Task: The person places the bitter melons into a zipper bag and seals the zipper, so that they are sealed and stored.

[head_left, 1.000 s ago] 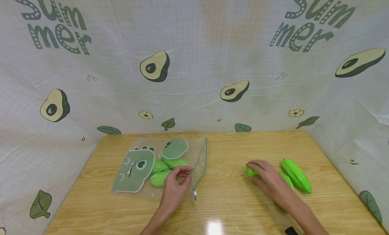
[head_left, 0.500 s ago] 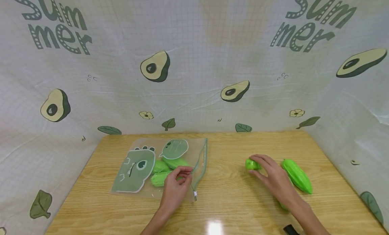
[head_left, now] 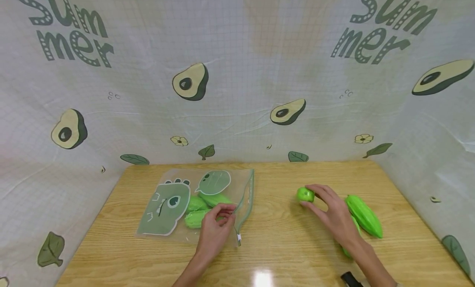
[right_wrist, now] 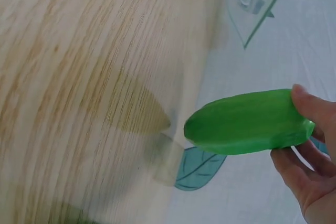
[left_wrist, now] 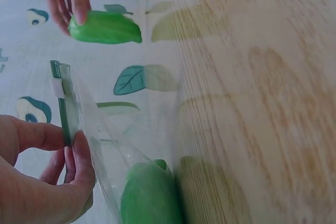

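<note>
My right hand (head_left: 334,215) holds a bright green, ridged, cucumber-shaped vegetable (head_left: 305,195) by one end, fingers above and thumb below in the head view. In the right wrist view the vegetable (right_wrist: 239,124) hangs lengthwise above the wood with its far end free. On the left, my left hand (head_left: 215,231) pinches the zip edge of a clear zip bag (head_left: 163,210) printed with a green dinosaur. The left wrist view shows thumb and finger on the green zip strip (left_wrist: 66,108), the bag's mouth parted. Several similar vegetables (head_left: 195,219) lie inside the bag.
To the right on the wooden table (head_left: 274,237) lies another green vegetable (head_left: 363,216); one more (head_left: 346,252) is partly hidden under my right forearm. A black object (head_left: 350,279) sits at the front edge. A patterned cloth (head_left: 237,114) closes off the back and sides.
My right hand has raised the green vegetable off the table and turned its end toward the head camera. The left hand and the bag have stayed in place.
</note>
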`<state>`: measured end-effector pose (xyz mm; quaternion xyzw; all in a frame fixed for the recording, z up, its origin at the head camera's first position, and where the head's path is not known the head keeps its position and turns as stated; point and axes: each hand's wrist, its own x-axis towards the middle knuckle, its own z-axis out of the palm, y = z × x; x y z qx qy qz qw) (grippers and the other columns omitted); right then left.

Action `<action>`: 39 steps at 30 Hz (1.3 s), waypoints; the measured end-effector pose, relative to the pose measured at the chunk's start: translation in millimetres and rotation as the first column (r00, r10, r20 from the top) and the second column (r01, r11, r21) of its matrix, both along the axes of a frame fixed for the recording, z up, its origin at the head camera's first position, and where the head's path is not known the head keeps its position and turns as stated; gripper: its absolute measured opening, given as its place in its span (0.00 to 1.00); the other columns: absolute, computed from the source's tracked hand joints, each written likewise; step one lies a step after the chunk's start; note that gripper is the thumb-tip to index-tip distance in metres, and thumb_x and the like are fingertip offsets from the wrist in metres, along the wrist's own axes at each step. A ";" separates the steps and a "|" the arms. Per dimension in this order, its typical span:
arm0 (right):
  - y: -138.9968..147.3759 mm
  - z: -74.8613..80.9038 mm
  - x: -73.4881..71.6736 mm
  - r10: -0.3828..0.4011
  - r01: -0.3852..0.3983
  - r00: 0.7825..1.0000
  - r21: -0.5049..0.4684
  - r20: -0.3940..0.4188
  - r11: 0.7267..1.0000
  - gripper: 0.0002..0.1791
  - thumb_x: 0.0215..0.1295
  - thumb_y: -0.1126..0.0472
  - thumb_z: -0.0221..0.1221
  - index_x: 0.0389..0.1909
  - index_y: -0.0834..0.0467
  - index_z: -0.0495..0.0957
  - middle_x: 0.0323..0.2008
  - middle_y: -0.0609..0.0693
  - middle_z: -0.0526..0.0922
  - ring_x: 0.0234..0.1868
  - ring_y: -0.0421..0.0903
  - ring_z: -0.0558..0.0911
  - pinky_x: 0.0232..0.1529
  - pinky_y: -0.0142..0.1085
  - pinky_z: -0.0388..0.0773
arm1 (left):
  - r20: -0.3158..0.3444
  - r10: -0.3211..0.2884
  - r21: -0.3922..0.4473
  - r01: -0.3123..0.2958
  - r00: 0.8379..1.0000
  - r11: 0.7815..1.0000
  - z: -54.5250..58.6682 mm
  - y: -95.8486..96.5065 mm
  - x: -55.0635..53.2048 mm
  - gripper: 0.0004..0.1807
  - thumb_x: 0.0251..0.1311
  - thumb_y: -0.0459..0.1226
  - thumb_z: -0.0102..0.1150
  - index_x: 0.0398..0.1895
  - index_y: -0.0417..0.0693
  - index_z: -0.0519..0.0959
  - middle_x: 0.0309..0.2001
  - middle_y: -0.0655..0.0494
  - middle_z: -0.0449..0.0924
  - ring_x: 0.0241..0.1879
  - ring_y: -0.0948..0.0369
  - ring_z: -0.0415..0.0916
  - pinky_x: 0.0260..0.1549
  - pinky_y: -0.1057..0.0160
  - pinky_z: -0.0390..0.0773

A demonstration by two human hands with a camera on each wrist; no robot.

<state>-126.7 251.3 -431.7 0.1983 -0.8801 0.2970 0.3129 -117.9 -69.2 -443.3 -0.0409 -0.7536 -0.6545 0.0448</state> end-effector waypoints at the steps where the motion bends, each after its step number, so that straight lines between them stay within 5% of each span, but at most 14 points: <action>1: -0.8 0.1 -0.7 0.004 -0.004 1.000 -0.012 0.000 1.000 0.32 0.44 0.74 0.78 0.55 0.63 0.83 0.51 0.53 0.84 0.49 0.52 0.84 0.57 0.17 0.70 | 0.001 0.000 -0.001 0.000 1.000 1.000 0.0 0.0 0.2 0.10 0.61 0.24 0.64 0.45 0.35 0.84 0.41 0.47 0.83 0.42 0.57 0.81 0.43 0.67 0.83; 10: -7.3 -3.6 -5.1 0.021 -0.008 0.997 -0.168 0.072 0.986 0.30 0.47 0.76 0.76 0.54 0.63 0.82 0.52 0.53 0.83 0.56 0.33 0.78 0.55 0.23 0.76 | -0.001 -0.002 0.000 0.002 1.000 1.000 -0.2 0.0 0.3 0.10 0.61 0.24 0.64 0.45 0.35 0.84 0.40 0.46 0.83 0.41 0.57 0.81 0.43 0.67 0.83; 16: -12.9 -7.9 -9.8 0.067 -0.050 0.996 -0.255 0.058 0.966 0.30 0.48 0.78 0.74 0.55 0.64 0.82 0.52 0.57 0.83 0.57 0.34 0.79 0.52 0.26 0.79 | 0.004 -0.003 -0.006 0.003 1.000 1.000 -1.0 -0.3 0.0 0.10 0.61 0.23 0.64 0.45 0.35 0.84 0.41 0.46 0.83 0.41 0.57 0.81 0.43 0.67 0.83; 21: -16.8 -8.1 -11.7 0.067 -0.021 0.988 -0.318 0.137 0.948 0.27 0.54 0.74 0.73 0.57 0.62 0.81 0.54 0.56 0.82 0.57 0.31 0.78 0.51 0.26 0.80 | 0.004 -0.005 -0.014 0.005 1.000 1.000 -1.4 -0.7 -0.3 0.10 0.61 0.24 0.64 0.45 0.35 0.84 0.41 0.46 0.83 0.41 0.56 0.81 0.43 0.66 0.84; 39: -30.5 -9.4 -19.5 0.166 0.024 0.946 -0.570 0.279 0.821 0.23 0.63 0.70 0.69 0.59 0.63 0.79 0.57 0.58 0.81 0.57 0.33 0.80 0.51 0.29 0.81 | 0.013 -0.008 0.004 0.008 1.000 1.000 1.7 -0.1 1.3 0.10 0.62 0.24 0.65 0.46 0.35 0.83 0.42 0.46 0.83 0.42 0.57 0.80 0.45 0.63 0.84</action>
